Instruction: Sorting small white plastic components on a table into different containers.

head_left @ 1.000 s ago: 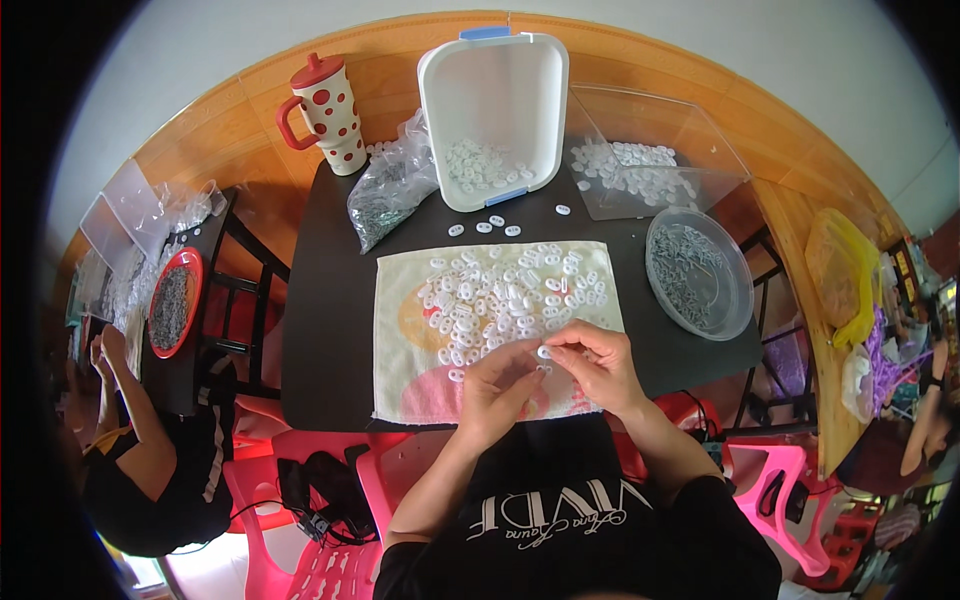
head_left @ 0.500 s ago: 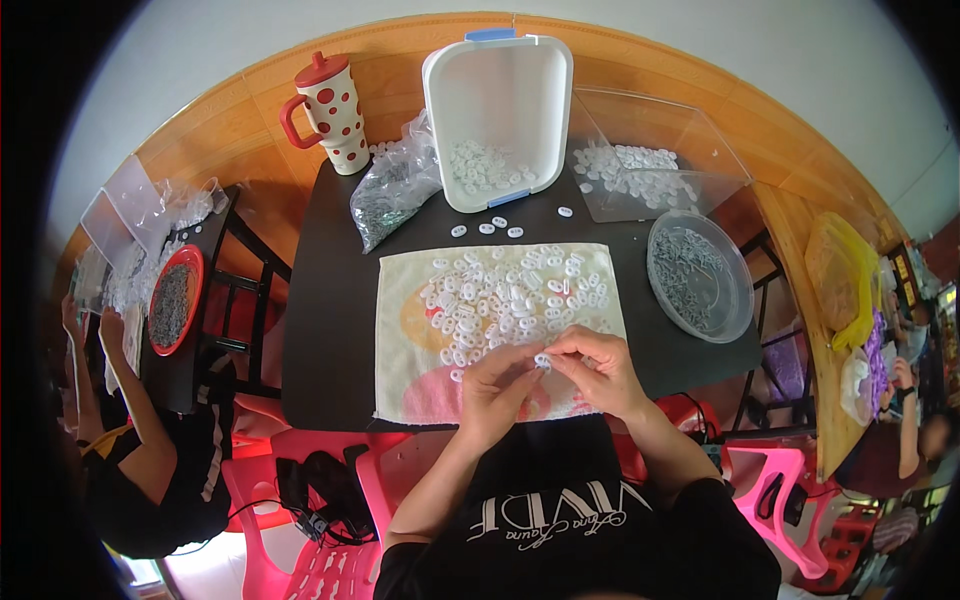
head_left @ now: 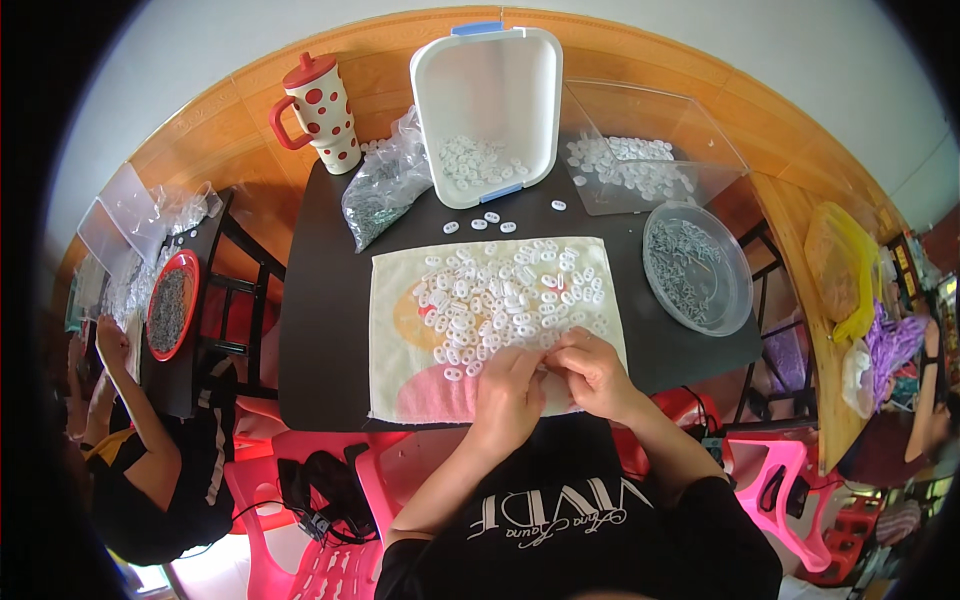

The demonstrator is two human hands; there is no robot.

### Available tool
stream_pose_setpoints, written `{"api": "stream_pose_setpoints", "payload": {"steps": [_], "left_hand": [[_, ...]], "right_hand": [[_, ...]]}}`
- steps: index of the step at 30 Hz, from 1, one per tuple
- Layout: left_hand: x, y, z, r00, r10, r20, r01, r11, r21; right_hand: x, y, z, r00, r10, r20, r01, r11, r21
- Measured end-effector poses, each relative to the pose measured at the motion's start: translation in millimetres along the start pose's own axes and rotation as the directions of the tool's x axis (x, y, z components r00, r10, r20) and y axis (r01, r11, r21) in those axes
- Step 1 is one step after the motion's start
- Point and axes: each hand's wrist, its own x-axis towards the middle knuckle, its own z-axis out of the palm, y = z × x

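Over the near right part of a patterned cloth point(head_left: 440, 400), my left hand point(head_left: 510, 393) and my right hand point(head_left: 592, 372) meet at the fingertips. Both hands have their fingers bent and pressed together. Whatever is pinched between them is hidden behind the fingers. Just beyond my hands, a loose spread of small white oval plastic pieces with two holes point(head_left: 490, 305) covers the middle and far part of the cloth. A few more of these ovals point(head_left: 480, 225) lie on the dark table past the cloth's far edge.
At the back stand a spotted tumbler point(head_left: 328, 115), a clear bag of dark small parts point(head_left: 385, 190), a tilted white bin point(head_left: 425, 110) and a clear box point(head_left: 700, 180) of white ovals. A round clear tub point(head_left: 738, 300) of grey screws sits right. Another person's arm point(head_left: 140, 385) works at left.
My hands have drawn in tighter, and the small white oval piece visible between my fingertips earlier is now covered. The view has shifted slightly. The person at left has raised a hand.
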Motion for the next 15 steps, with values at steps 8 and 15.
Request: {"api": "stream_pose_setpoints", "payload": {"steps": [8,15], "left_hand": [[8,4,-15,0.995,-0.014,0.102,0.019,0.999,-0.048],[4,1,-17,0.987,0.054,0.152,-0.054,0.999,-0.006]], "right_hand": [[-3,2,-2,0.992,-0.123,0.025,0.126,0.983,-0.136],[-10,2,-2,0.968,-0.218,0.125,0.235,0.96,-0.151]]}}
